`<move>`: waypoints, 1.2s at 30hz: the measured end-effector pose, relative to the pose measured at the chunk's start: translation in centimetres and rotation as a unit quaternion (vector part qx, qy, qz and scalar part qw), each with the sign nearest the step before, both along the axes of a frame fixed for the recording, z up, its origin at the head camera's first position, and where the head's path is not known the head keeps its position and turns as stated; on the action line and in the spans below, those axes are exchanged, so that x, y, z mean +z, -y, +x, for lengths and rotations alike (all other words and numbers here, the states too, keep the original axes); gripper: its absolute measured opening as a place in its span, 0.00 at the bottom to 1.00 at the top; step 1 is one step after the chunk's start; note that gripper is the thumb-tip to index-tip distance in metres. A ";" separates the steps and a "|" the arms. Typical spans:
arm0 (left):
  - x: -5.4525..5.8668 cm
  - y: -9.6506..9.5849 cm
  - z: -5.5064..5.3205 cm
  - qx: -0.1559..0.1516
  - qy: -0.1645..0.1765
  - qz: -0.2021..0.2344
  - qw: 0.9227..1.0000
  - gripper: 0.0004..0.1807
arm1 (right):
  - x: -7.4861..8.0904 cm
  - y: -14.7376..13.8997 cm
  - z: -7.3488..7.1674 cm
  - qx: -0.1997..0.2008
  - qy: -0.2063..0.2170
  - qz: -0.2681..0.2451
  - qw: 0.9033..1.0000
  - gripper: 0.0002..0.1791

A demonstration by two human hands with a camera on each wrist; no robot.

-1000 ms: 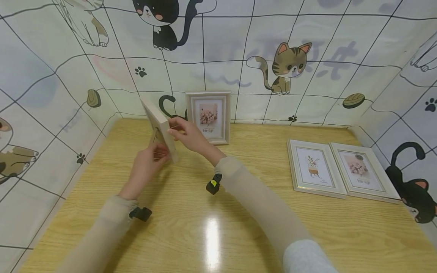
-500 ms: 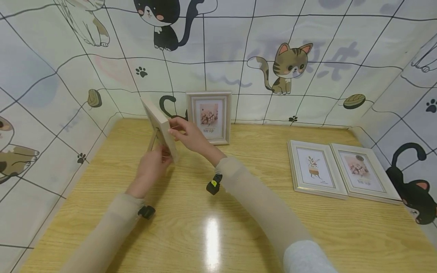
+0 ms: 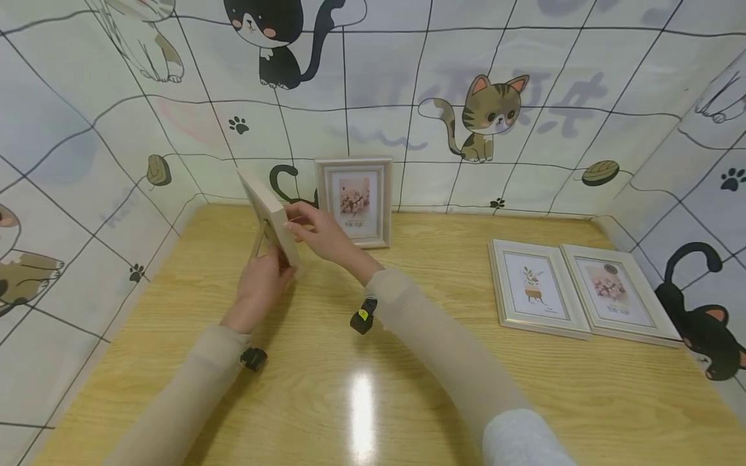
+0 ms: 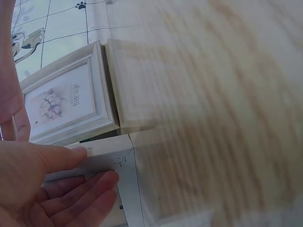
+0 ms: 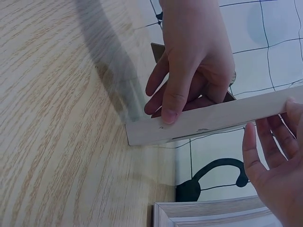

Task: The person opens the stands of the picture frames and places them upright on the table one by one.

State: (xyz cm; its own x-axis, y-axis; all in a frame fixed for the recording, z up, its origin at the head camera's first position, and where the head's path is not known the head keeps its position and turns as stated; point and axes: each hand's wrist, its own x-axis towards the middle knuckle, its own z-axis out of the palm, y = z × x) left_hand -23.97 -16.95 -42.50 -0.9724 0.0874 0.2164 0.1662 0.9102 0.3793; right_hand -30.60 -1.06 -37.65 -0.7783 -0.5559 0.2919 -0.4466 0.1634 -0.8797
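- Pale picture frame is held upright on edge, steadied by both hands.
- Left hand grips its lower back; right hand pinches its side.

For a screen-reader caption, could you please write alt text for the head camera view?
Two hands hold a pale picture frame upright on edge at the back left of a wooden table, the left hand at its lower part and the right hand at its side. A second frame stands against the cat-print wall behind, and two frames lie flat to the right.
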 end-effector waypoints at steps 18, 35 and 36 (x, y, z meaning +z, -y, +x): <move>-0.3 1.4 0.1 -0.019 0.028 0.017 0.999 0.15 | 0.2 -2.2 -0.1 -0.012 -0.025 0.053 0.998 0.19; 0.1 4.9 0.4 -0.069 0.067 0.056 0.994 0.20 | -0.7 -5.0 -1.1 -0.043 -0.034 0.062 0.997 0.20; 0.1 5.2 0.5 -0.072 0.070 0.056 0.993 0.20 | -0.7 -5.1 -1.1 -0.044 -0.033 0.063 0.996 0.20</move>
State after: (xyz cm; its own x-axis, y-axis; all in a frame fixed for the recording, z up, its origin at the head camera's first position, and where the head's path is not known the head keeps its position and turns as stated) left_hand -23.50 -22.11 -42.39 -0.9729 0.2106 0.0959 0.2299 0.8321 0.5048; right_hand -31.67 4.03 -38.37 -0.8074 -0.5212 0.2766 -0.4823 0.3128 -0.8183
